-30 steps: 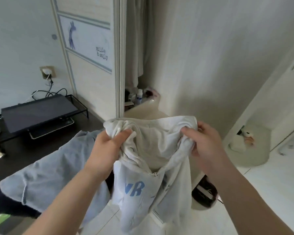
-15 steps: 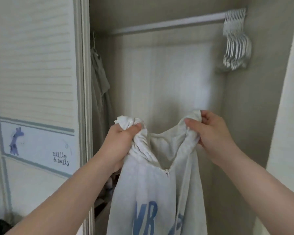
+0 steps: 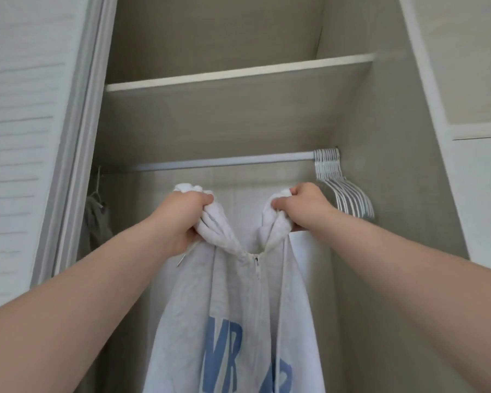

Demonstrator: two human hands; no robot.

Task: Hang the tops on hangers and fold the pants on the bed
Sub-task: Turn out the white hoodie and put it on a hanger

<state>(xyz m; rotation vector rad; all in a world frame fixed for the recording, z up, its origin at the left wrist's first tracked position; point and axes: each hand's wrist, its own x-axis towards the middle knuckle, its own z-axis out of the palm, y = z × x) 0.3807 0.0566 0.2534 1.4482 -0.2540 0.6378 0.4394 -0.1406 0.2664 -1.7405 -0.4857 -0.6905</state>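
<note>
Since 0.5 s ago both hands have risen w/ the top (image 3: pixel 227 293); rail (image 3: pixel 224 163) now sits just above them. L hand (image 3: pixel 182 219) & R hand (image 3: pixel 305 208): each grip closed tight on a bunched shoulder of the top, which hangs btwn them, zip forward, neck spread prob. to take a hanger. Hangers (image 3: pixel 347 195) crowd the rail's right end, just behind R hand. Shelf (image 3: pixel 238 72) above.

Domestic bedroom, at a built-in wardrobe (image 3: pixel 352 194): hanging rail (image 3: pixel 224 163) carrying bunched white hangers (image 3: pixel 340 191), shelf (image 3: pixel 238 73) above, louvred sliding door (image 3: pixel 20 137) at left.
</note>
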